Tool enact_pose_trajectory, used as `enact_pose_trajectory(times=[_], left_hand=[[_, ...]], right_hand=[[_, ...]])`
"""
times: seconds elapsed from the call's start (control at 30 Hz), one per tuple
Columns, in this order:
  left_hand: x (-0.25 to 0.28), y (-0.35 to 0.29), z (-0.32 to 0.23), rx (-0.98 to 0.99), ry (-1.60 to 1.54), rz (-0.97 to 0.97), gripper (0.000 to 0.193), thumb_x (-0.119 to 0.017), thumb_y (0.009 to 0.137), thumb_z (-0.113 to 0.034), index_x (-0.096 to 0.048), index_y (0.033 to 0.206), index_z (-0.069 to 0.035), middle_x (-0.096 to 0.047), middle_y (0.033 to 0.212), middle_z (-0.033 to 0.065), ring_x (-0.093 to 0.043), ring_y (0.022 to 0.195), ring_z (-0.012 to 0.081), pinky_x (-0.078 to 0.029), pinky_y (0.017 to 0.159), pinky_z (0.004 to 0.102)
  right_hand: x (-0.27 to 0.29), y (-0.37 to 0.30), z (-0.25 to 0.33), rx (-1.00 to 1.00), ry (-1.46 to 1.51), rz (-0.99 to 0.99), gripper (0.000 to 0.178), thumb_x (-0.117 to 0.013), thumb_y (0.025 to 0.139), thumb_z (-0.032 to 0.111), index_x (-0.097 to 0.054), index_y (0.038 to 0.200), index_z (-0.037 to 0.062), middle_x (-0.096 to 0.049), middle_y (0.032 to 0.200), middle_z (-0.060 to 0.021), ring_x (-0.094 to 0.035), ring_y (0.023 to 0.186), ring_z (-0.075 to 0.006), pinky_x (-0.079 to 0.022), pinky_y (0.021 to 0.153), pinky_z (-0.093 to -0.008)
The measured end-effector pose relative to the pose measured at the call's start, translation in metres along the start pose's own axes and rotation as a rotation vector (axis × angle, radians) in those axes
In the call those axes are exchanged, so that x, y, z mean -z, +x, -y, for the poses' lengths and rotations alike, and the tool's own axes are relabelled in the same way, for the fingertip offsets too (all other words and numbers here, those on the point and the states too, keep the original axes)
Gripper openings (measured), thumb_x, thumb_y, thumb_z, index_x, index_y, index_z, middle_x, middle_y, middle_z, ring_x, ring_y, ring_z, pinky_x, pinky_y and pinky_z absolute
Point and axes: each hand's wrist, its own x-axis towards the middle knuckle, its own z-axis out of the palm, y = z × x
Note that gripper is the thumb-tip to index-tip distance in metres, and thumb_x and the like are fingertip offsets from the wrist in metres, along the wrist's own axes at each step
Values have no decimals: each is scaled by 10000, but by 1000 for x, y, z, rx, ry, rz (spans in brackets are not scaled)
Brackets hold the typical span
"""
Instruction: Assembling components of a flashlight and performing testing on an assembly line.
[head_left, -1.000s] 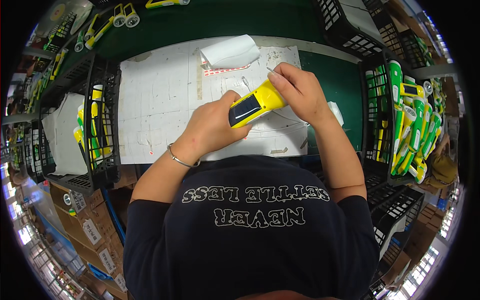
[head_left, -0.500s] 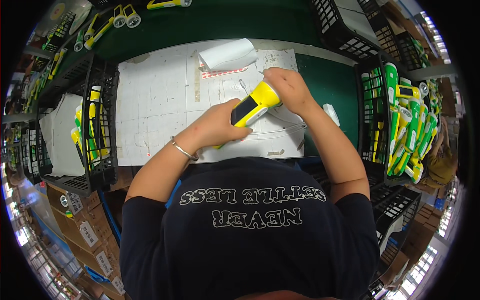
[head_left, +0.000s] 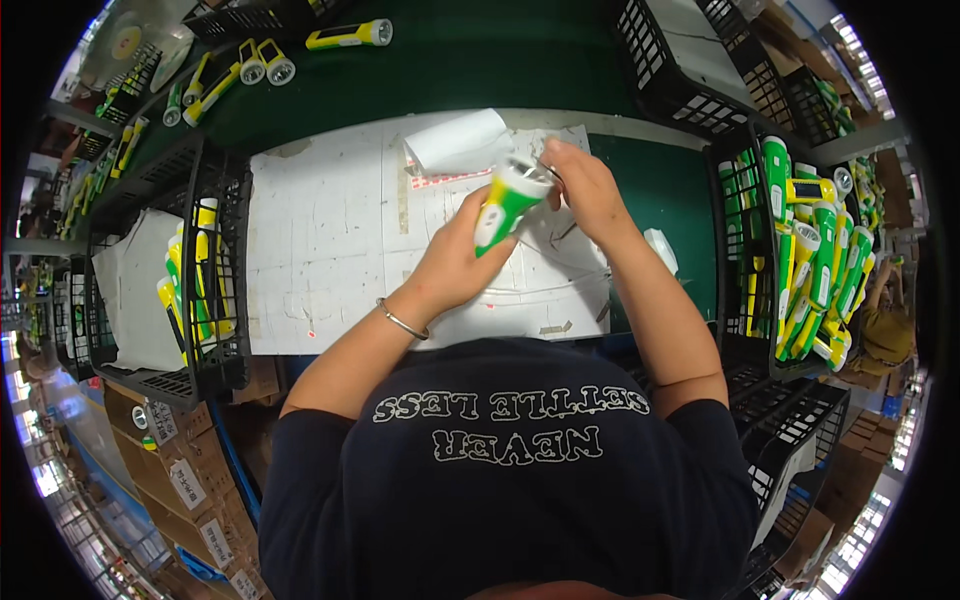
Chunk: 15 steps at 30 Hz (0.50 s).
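My left hand [head_left: 455, 252] is wrapped round the body of a green and yellow flashlight [head_left: 512, 202], whose white head tilts up and away from me. The flashlight is a little smeared by motion. Close by the head's right side, the fingers of my right hand [head_left: 590, 192] are pinched together. Something thin and dark shows between those fingers, too small to name. Under both hands lies a worn white work sheet [head_left: 325, 240]. Just beyond the flashlight sits a curled white sheet [head_left: 460, 142] with a red-patterned strip below it.
Black crates stand on both sides: the left crate [head_left: 215, 350] and the right crate [head_left: 745, 300] hold several flashlights. More flashlights [head_left: 350, 36] lie on the green table [head_left: 480, 65] at the far left. Another black crate [head_left: 690, 85] is at the far right. A thin pale cord [head_left: 545, 291] crosses the sheet.
The flashlight has turned in my left hand: its dark panel faced up before, and now its green side with a white switch shows. My right hand has come off its head to beside it.
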Motion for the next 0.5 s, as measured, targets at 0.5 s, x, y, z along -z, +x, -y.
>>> enact_pose_trajectory(times=[0.5], left_hand=[[5, 15, 12, 587, -1103, 91, 361, -437, 933, -359, -456, 1152, -73, -556, 745, 58, -549, 598, 136, -489, 517, 280]], right_hand=[[-3, -43, -27, -102, 157, 30, 400, -333, 952, 389, -540, 914, 49, -491, 552, -19, -338, 471, -46, -261, 465, -203]])
